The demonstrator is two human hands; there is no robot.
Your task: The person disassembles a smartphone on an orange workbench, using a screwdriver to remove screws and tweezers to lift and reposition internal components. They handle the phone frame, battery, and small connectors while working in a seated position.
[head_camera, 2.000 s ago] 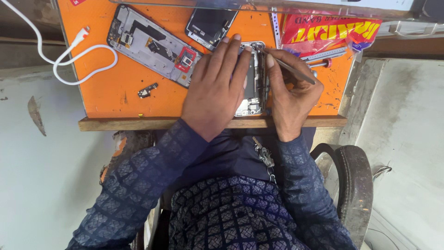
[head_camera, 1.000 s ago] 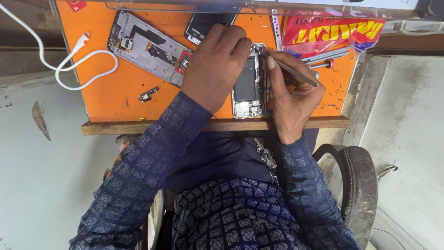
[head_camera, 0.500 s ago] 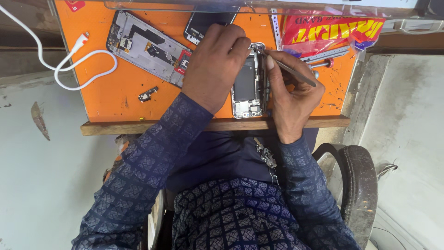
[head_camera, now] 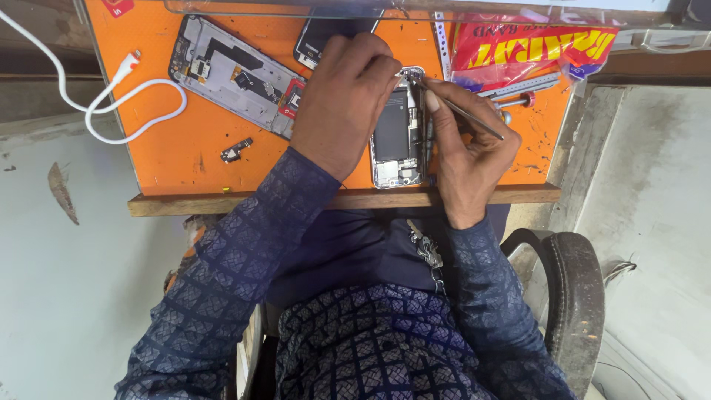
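An opened phone point(head_camera: 396, 133) with its insides bare lies on the orange work surface point(head_camera: 185, 148), close to the front wooden edge. My left hand point(head_camera: 344, 100) rests on the phone's left side, its fingertips pressing near the top corner. My right hand point(head_camera: 466, 152) grips thin metal tweezers point(head_camera: 463, 111), whose tip touches the phone's upper end beside my left fingertips.
A second stripped phone frame point(head_camera: 233, 74) lies at the back left, a dark phone point(head_camera: 318, 37) behind my left hand. A small loose part point(head_camera: 235, 152), a white cable point(head_camera: 111, 96), a red and yellow packet point(head_camera: 526, 48) and a screwdriver point(head_camera: 518, 100) are nearby. A tyre point(head_camera: 570, 296) stands at lower right.
My left hand slid back off the phone's middle toward its upper left corner. The tweezers' tip stays at the phone's top end.
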